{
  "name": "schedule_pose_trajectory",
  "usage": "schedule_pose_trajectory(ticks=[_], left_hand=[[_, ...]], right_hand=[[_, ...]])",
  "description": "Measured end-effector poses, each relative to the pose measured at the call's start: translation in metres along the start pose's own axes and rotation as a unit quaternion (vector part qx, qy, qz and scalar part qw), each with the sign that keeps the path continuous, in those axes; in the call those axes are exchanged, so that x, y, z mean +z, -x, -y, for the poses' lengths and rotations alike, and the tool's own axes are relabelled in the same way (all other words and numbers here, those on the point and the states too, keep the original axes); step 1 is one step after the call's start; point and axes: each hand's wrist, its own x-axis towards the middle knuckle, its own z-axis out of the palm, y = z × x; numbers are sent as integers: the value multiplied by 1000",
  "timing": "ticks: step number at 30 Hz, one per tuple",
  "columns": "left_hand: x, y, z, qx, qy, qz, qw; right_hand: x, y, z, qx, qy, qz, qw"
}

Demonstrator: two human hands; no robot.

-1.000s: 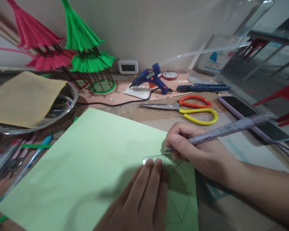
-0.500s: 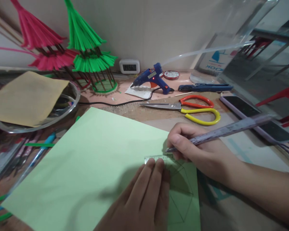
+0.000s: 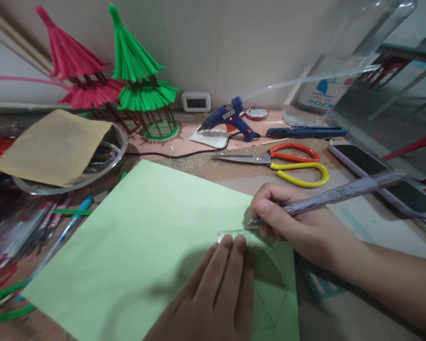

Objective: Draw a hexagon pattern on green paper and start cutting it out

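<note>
Pale green rectangular paper (image 3: 145, 213) is spread on the desk (image 3: 154, 148); near the sheet's right edge, a clear plastic ruler (image 3: 250, 233) is pressed down by the left hand (image 3: 216, 289), fingers together, and a worn lavender pen (image 3: 326, 195) is clamped in the right hand (image 3: 298, 229). Only the view has shifted; no advance of the dark lines (image 3: 281, 307) is seen.
</note>
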Motion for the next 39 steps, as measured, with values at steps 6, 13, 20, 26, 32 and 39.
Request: schedule_pose_trajectory(ticks=[6,13,20,26,32,39], left_hand=[[-1,-2,0,-4,-3,-9,1000],[-2,-1,0,-1,-8,-16,1000],[-2,3,-1,-6,-2,1,1000],[-2,1,0,-12,3,-5,1000],[-2,-2,1,-3,-9,-13,1000],[-3,-1,0,-13,12,8,1000]], right_hand=[[-1,2,0,1,5,1,1000],[-1,1,0,-1,4,3,1000],[0,-1,2,0,11,1,1000],[0,-2,1,-4,16,0,1000],[0,-3,2,-9,11,2,1000],[-1,-2,5,-18,21,-1,1000]])
